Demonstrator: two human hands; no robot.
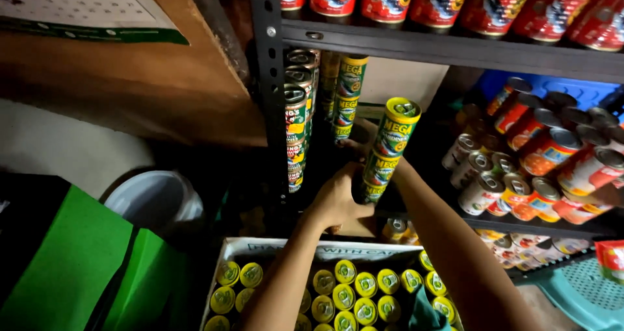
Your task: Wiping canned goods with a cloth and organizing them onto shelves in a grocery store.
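A stack of three green and yellow cans (388,150) leans on the middle shelf of a dark metal rack (442,50). My left hand (336,199) grips the bottom of this stack from the left. My right hand (355,150) is behind the stack, mostly hidden by it, and holds it from the far side. More stacks of green and yellow cans (346,97) stand at the back left of the same shelf. Below my arms an open cardboard box (242,248) holds several cans with yellow lids (365,283).
Red cans (448,2) line the top shelf. Red and white cans (549,152) lie on their sides at the right of the middle shelf. A white bucket (156,201) and green bags (78,259) sit at the left. A teal plastic stool (582,289) is at the lower right.
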